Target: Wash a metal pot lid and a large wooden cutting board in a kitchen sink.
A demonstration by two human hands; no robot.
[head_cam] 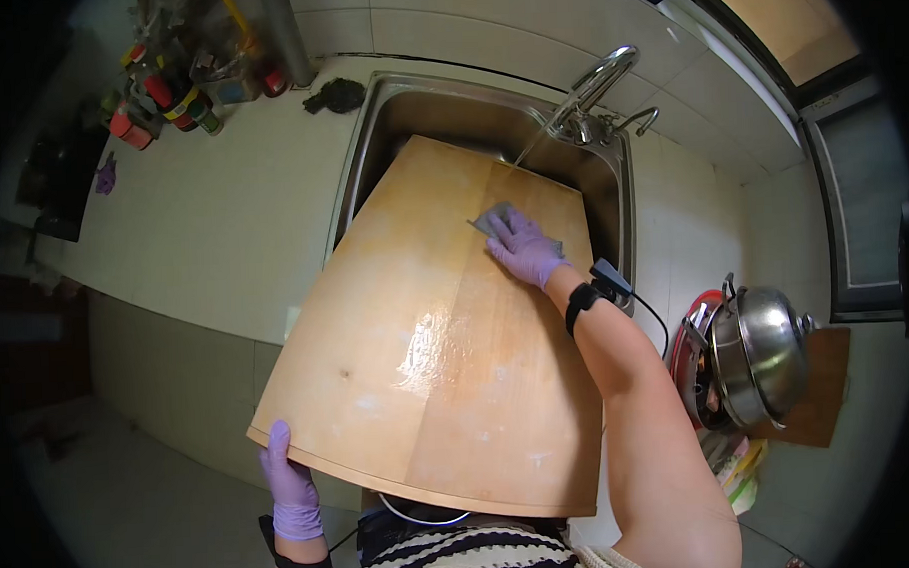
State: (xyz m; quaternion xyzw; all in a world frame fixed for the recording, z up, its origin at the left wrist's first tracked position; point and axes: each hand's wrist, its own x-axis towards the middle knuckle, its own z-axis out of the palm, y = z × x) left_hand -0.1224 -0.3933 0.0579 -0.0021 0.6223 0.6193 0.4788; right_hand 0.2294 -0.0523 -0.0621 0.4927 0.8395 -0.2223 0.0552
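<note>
A large wooden board (pixel 379 286) leans from the sink toward my body, its far end inside the steel basin and its near edge at my waist. Its surface looks wet, with a shiny patch in the middle. My left hand (pixel 290 477), in a purple glove, grips the near left corner, thumb on top and the other fingers hidden beneath. In the matching glove, my right hand (pixel 527 248) presses a grey cloth (pixel 495 216) flat on the upper right part of the board. A thin stream of water (pixel 528 148) falls from the faucet (pixel 594 80) by the board's far edge.
The steel sink (pixel 455 96) is set into a pale countertop (pixel 219 217). Several bottles (pixel 178 106) and a dark mesh clump (pixel 335 96) are at the back left. At right, a lidded steel pot (pixel 761 348) stands close to my right arm, beside a brown board (pixel 822 391).
</note>
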